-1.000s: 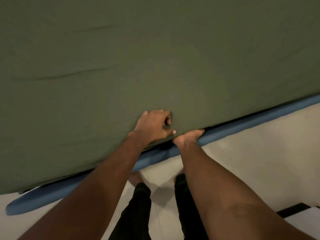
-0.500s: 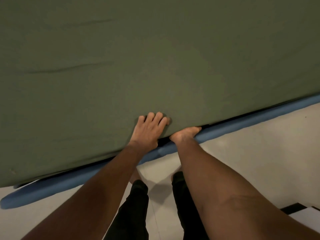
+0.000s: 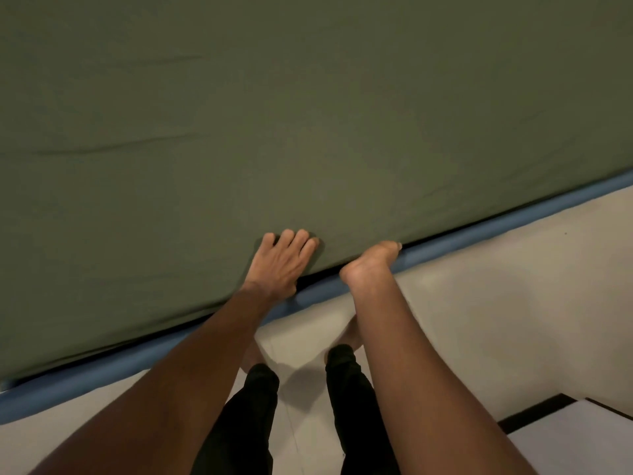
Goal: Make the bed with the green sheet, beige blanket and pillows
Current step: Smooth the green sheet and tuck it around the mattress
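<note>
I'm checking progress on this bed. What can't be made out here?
Head view only:
1. Right hand: fingers hidden under the green sheet edge, so its grip is unclear.
2. Beige blanket and pillows: nowhere in frame.
3. Bed corners: cut off by the picture edges.

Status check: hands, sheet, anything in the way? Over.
Left hand flat on sheet edge. Right hand at edge, fingers hidden underneath. Blue rail just below, no obstruction seen.
</note>
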